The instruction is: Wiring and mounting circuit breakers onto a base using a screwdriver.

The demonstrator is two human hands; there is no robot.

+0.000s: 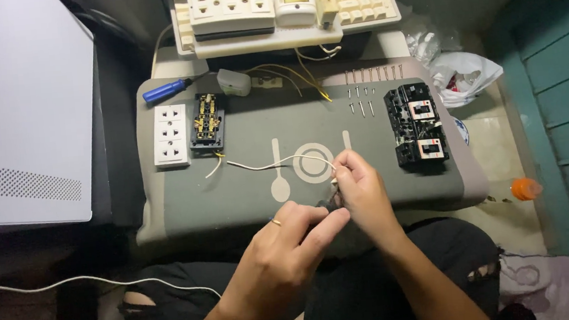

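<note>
Left hand (285, 248) grips a dark tool; right hand (361, 191) pinches white wire (264, 164)

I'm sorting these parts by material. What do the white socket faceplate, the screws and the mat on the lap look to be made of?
White socket faceplate: likely moulded plastic, smooth and slightly glossy.
Screws: metal by their grey sheen, thin shanks and small heads.
Mat: seems soft fabric or padded vinyl, matte grey, with rounded, sagging edges; the look leaves it open.
</note>
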